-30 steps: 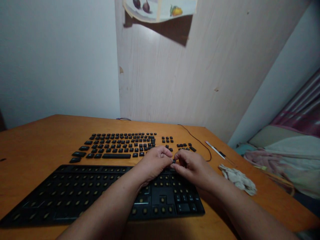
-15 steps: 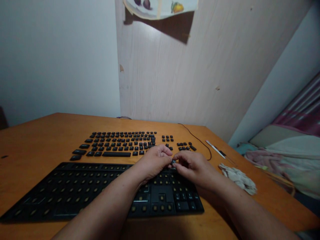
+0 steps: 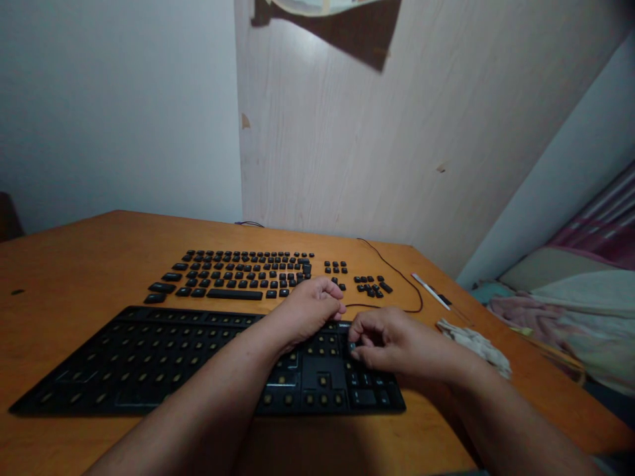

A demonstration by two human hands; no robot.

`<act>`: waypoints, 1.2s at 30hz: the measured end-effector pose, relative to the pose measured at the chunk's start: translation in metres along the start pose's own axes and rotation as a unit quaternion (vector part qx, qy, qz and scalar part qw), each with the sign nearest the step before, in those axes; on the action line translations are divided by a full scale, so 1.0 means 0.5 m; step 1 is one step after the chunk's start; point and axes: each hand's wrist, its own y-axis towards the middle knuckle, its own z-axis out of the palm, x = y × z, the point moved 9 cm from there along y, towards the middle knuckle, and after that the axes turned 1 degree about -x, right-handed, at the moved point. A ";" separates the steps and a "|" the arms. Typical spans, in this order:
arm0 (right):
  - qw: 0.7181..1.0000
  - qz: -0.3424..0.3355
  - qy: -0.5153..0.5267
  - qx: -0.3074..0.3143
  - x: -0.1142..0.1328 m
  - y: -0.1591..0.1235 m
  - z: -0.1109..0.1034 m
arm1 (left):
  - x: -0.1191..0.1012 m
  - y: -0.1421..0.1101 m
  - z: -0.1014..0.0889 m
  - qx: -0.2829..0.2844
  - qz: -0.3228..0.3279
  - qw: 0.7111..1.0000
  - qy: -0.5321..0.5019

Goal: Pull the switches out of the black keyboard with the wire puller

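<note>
A black keyboard base lies across the near part of the table, most of its key posts bare. Several keycaps sit in its number pad at the lower right. My right hand pinches a small keycap between thumb and fingertips, low over the upper left of the number pad. Above the base's upper edge, my left hand has its fingers curled closed. Whether anything is in them is hidden. My left forearm covers the middle of the base.
Behind the base, loose keycaps lie in rows on the wooden table, with a long space bar in front. Smaller keycap groups lie further right. A cable, a white stick-like tool and a crumpled cloth are at the right.
My right hand has parted from my left and moved toward the number pad with the keycap. My left hand stays near the base's top edge. The camera view has tipped slightly downward.
</note>
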 end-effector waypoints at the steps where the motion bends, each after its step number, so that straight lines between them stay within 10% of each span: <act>1: 1.000 0.006 -0.004 0.013 -0.001 -0.002 0.005 | -0.001 0.000 0.000 -0.002 -0.001 1.000 0.005; 36: 0.977 0.045 0.184 0.102 -0.032 0.004 0.055 | 0.000 -0.001 0.001 -0.003 0.020 0.998 0.060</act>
